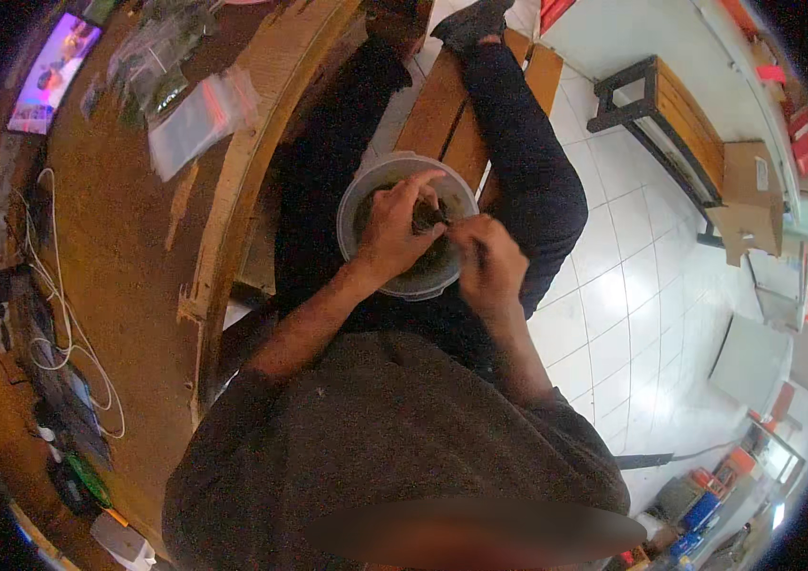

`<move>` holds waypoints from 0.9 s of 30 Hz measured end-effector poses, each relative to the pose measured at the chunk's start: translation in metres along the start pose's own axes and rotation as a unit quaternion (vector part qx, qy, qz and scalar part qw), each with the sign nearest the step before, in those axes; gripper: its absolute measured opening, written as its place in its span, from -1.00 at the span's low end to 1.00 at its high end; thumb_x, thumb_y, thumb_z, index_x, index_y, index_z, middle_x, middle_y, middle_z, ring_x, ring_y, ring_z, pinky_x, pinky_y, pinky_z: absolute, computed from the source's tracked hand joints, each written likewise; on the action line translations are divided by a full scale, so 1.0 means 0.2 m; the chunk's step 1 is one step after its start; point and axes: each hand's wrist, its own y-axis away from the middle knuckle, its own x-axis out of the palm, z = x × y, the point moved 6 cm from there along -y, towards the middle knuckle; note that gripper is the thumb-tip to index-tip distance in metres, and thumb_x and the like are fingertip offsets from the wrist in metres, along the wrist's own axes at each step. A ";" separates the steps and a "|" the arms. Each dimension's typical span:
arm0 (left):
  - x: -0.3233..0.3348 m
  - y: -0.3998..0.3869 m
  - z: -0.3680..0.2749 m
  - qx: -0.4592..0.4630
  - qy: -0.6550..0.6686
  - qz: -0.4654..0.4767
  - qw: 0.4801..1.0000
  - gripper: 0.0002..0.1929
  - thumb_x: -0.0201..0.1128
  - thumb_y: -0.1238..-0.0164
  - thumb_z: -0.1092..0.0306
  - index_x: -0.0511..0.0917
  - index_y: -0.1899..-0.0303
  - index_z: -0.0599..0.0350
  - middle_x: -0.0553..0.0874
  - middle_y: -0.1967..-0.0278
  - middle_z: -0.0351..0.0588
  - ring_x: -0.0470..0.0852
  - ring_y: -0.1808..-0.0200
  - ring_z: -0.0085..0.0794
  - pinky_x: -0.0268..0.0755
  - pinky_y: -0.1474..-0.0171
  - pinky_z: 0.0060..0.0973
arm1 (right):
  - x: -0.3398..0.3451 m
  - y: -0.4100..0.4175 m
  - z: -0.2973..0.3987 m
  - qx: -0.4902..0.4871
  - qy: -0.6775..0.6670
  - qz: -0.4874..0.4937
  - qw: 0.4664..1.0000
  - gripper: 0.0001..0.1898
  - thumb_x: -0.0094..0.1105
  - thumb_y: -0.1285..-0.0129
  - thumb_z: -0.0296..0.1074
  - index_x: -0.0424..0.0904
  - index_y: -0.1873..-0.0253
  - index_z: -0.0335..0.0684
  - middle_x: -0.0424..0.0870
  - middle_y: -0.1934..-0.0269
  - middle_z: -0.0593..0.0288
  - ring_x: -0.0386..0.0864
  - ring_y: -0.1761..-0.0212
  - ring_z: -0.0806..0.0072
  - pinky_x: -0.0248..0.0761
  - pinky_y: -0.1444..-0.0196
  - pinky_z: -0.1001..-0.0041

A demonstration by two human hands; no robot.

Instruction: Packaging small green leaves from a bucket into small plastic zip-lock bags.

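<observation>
A translucent round plastic tub [348, 241] rests on my lap, with brownish-green loose material [439, 260] inside. My left hand [396, 227] is over the tub, thumb and fingers curved around what looks like a small clear bag [424, 218] with a dark inside. At the tub's right rim my right hand [491, 260] is closed and blurred by motion. A thin dark utensil [445, 220] projects from its fingertips towards the left hand; its far end is hard to make out.
On the wooden table [140, 285] at left lie zip bags [197, 128] with red strips, clear plastic packaging [161, 53], a lit screen [54, 75] and a white cable [68, 335]. My legs straddle a slatted wooden bench [439, 107]. A cardboard box [750, 193] stands right, beyond white floor tiles [610, 228].
</observation>
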 end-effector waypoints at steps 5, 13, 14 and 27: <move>0.02 -0.02 0.03 -0.042 0.095 -0.021 0.994 -0.30 0.41 -0.09 0.49 0.30 -0.30 0.02 0.59 0.14 -0.03 0.57 -0.03 -0.18 0.34 -0.15 -0.17 | -0.05 0.01 0.05 -0.051 -0.007 -0.046 0.998 -0.94 0.19 -0.24 -0.61 0.61 0.23 -0.31 0.68 0.31 0.00 0.68 0.30 0.19 0.56 0.21 0.37; -0.04 0.05 0.24 -0.140 0.119 0.014 0.983 -0.40 0.11 -0.25 0.58 0.27 -0.36 0.12 0.44 -0.01 -0.01 0.40 -0.16 -0.33 0.39 -0.15 -0.31 | 0.10 0.06 -0.17 0.129 0.051 0.198 0.970 -0.83 0.19 -0.31 -0.34 0.67 0.19 -0.32 0.74 0.23 0.02 0.72 0.23 0.12 0.52 -0.02 0.11; -0.05 0.03 0.25 -0.111 0.151 0.019 0.982 -0.36 0.07 -0.27 0.58 0.21 -0.42 0.09 0.45 -0.05 0.00 0.44 -0.14 -0.30 0.40 -0.16 -0.31 | 0.15 0.12 -0.22 0.130 0.053 0.196 0.971 -0.83 0.19 -0.31 -0.34 0.67 0.19 -0.32 0.74 0.23 0.02 0.72 0.23 0.12 0.52 -0.02 0.11; -0.22 0.05 0.04 -0.158 0.516 0.100 0.836 -0.12 0.09 -0.33 0.52 -0.27 -0.56 -0.03 0.07 -0.54 0.04 0.52 -0.28 -0.15 0.59 -0.04 -0.28 | 0.17 -0.10 -0.12 0.152 -0.089 0.201 0.964 -0.74 0.33 -0.26 -0.24 0.72 0.10 -0.31 0.75 0.22 0.02 0.71 0.15 0.28 0.45 -0.07 0.33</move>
